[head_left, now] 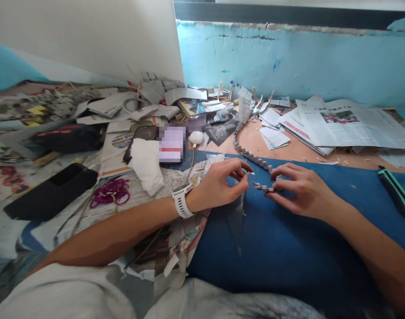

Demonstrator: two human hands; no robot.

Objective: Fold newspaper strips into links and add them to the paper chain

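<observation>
Blue wall (pixel 288 62) at the back, paint chipped along its upper edge. Below it, a pinkish-brown table (pixel 308 156), its left side heaped with printed paper and scraps. Blue mat (pixel 288 257) on the near part of the table, under both hands. Spread newspaper (pixel 371 128) at far right, lying beyond the mat over other folded sheets.

Both hands are above the mat, near each other but apart. Right hand (pixel 298 190): fingers curled, thumb and fingers closed on a folded paper chain (pixel 253 158). The chain runs in a zigzag from the scraps at the back, over the mat's far edge, to the right hand; a short pointed end sticks out from those fingers toward the other hand. Left hand (pixel 224 182): thumb and index finger pinched together.

Black case (pixel 52 191) on the papers at far left. Green and black cutter (pixel 396 193) on the mat at far right. Phone (pixel 172 144), screen blurred, with a crumpled tissue (pixel 147 166) just beside it. Purple yarn (pixel 111 193) nearer the person. White watch (pixel 182 201) on the left wrist. Smallest: a piece (pixel 247 174) in the left pinch, probably folded paper, mostly hidden by the fingertips
</observation>
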